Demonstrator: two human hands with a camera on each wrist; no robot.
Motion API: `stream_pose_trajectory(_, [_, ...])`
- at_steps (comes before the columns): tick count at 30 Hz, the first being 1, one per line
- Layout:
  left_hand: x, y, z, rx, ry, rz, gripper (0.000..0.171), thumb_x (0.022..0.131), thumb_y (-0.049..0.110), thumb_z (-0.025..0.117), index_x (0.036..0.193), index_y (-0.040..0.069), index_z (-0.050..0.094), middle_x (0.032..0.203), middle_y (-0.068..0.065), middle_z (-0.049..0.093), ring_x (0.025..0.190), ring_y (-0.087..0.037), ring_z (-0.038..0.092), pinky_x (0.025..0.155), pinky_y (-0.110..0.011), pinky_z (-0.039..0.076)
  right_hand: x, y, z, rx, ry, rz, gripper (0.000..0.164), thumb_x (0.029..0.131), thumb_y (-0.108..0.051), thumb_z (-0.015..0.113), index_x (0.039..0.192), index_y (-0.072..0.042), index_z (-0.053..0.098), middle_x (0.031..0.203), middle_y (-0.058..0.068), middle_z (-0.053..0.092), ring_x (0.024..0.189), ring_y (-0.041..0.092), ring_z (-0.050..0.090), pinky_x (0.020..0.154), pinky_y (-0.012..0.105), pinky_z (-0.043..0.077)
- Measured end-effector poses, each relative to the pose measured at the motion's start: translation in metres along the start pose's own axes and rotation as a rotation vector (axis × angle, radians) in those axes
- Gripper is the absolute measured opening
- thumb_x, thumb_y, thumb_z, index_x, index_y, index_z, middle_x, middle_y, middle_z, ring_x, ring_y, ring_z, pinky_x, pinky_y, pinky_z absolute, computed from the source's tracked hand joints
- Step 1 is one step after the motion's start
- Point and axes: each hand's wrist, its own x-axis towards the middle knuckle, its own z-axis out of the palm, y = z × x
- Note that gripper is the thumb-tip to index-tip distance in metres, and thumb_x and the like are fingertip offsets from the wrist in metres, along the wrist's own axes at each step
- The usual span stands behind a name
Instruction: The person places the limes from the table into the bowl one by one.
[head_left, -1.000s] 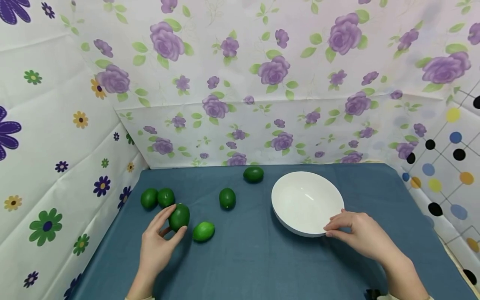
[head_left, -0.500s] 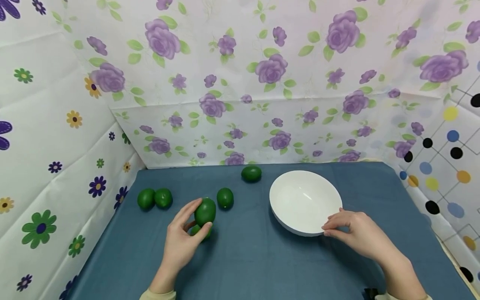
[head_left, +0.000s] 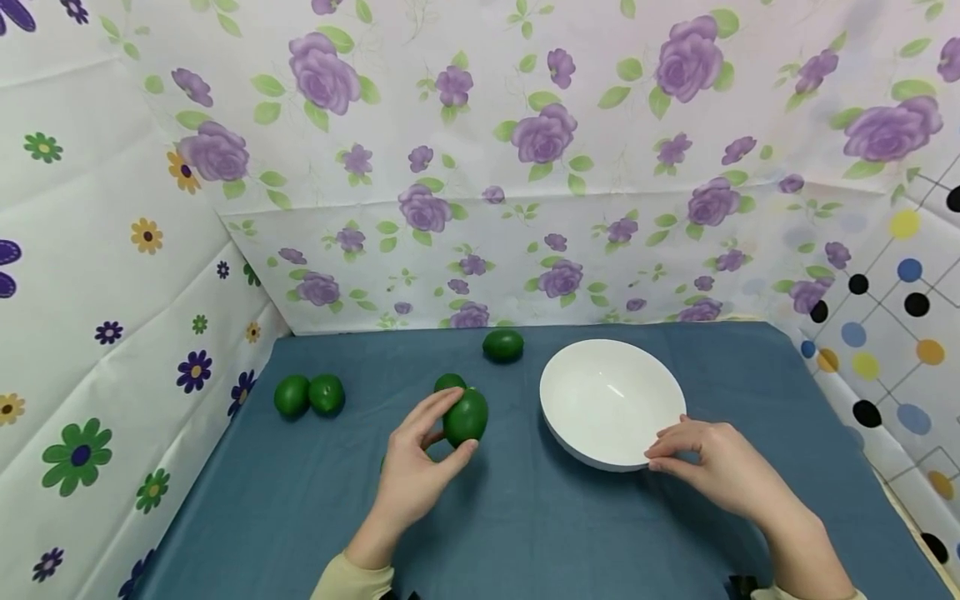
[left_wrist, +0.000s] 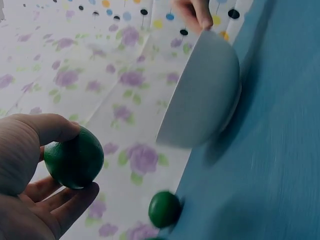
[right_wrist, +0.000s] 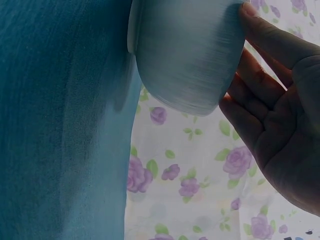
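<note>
My left hand (head_left: 416, 475) pinches a dark green lime (head_left: 466, 418) between thumb and fingertips, above the blue cloth and left of the bowl. In the left wrist view the same lime (left_wrist: 75, 159) shows round and smooth in the fingers. My right hand (head_left: 716, 467) grips the near right rim of a white bowl (head_left: 607, 404). The right wrist view has the thumb on one side of the bowl wall (right_wrist: 187, 55) and fingers on the other. Nothing shows inside the bowl. Partly behind the held lime lies another lime (head_left: 449, 382).
Two limes (head_left: 292, 397) sit side by side at the left on the blue cloth (head_left: 555, 533). One more lime (head_left: 502, 345) lies near the back edge, left of the bowl. My left hand almost fully covers another. Patterned sheets (head_left: 480, 242) rise behind and at both sides.
My left hand has carried the lime rightward, from beside the left pair toward the bowl, passing over the bright green lime. The right hand and bowl have stayed in place.
</note>
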Motion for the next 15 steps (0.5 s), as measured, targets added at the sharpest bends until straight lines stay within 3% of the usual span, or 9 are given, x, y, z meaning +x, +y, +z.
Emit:
stream_pose_trajectory(6, [0.006,0.010,0.024,-0.061,-0.057,0.015,0.061,0.096,0.017,0.085,0.153,0.021,0.062,0.156,0.001,0.055,0.142,-0.020,0.055,0.100,-0.048,0.058,0.000,0.000,-0.001,0.010,-0.006,0.004,0.028,0.086,-0.017,0.091,0.097,-0.041,0.083,0.105,-0.021,0.076,0.116,0.026,0.074,0.108,0.054,0.047])
stream_pose_trajectory(10, [0.010,0.014,0.034,-0.096,-0.074,0.012,0.061,0.096,0.017,0.085,0.152,0.027,0.062,0.155,0.004,0.055,0.141,-0.018,0.056,0.100,-0.049,0.058,0.000,0.000,-0.002,0.013,-0.015,0.019,0.028,0.086,-0.016,0.090,0.097,-0.041,0.082,0.107,-0.016,0.078,0.119,0.030,0.073,0.108,0.057,0.047])
stream_pose_trajectory(15, [0.016,0.012,0.045,-0.098,-0.100,0.027,0.061,0.096,0.016,0.085,0.152,0.025,0.062,0.155,0.004,0.056,0.138,-0.018,0.058,0.099,-0.047,0.059,-0.001,-0.001,-0.002,0.014,-0.022,0.027,0.027,0.087,-0.017,0.090,0.097,-0.040,0.083,0.108,-0.013,0.078,0.121,0.032,0.072,0.107,0.058,0.048])
